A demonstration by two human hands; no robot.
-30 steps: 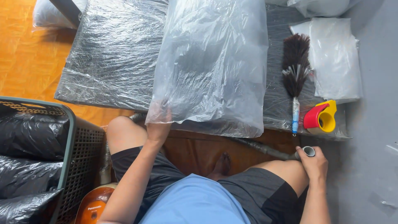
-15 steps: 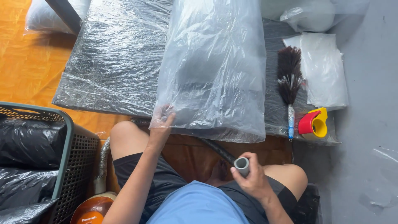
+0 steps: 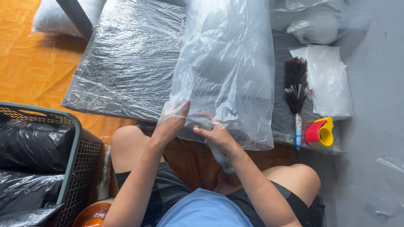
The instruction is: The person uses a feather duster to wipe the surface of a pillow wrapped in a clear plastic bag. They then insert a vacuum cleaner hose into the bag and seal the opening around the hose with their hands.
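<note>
A large clear plastic bag (image 3: 227, 63) with something dark inside lies on a low table wrapped in film (image 3: 122, 67). My left hand (image 3: 170, 126) pinches the bag's near open edge. My right hand (image 3: 216, 135) grips the end of a grey vacuum hose (image 3: 221, 159) and holds it at the bag's mouth, where the plastic bunches over my fingers. The nozzle tip is hidden under the plastic. The hose runs down between my knees.
A dark feather duster (image 3: 296, 84) and a red and yellow tape dispenser (image 3: 319, 132) lie on the table's right side beside folded clear bags (image 3: 330, 80). A green basket (image 3: 71, 155) with black bags stands at my left, with an orange vacuum cleaner (image 3: 90, 215) below it.
My right hand brought the hose end from beside my right knee up to the bag's mouth. My left hand shifted slightly along the bag's edge.
</note>
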